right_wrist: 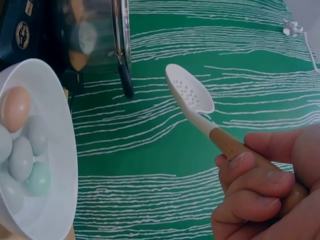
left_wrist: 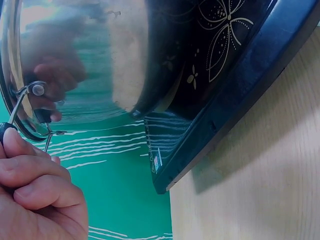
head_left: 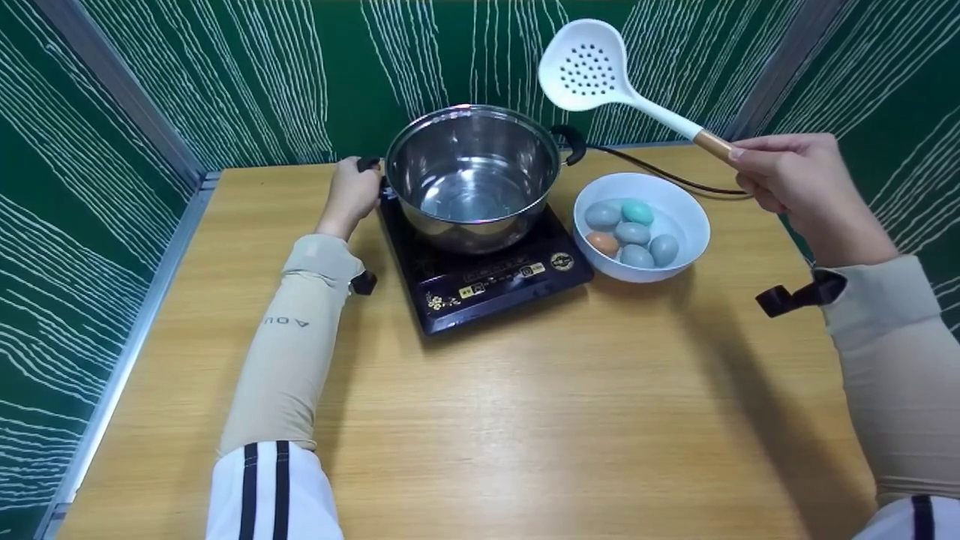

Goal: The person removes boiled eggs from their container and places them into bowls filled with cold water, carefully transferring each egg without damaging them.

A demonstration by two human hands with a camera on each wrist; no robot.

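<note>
A steel pot (head_left: 472,180) stands on a black induction cooker (head_left: 495,292); clear liquid seems to lie in its bottom. My left hand (head_left: 352,196) grips the pot's left black handle; in the left wrist view its curled fingers (left_wrist: 45,190) are beside the pot wall. Raised above the table on the right, my right hand (head_left: 795,176) holds a white skimmer (head_left: 589,67) by its wooden-coloured handle (right_wrist: 232,145), the perforated head up and toward the left. Below it, a white bowl (head_left: 694,225) holds several eggs (head_left: 634,232), mostly bluish, one brown and one greener.
The wooden table (head_left: 510,435) stretches in front of the cooker. A black cable (head_left: 675,178) runs behind the bowl. Green panels with white lines (head_left: 247,82) close off the back and sides, joined by metal posts.
</note>
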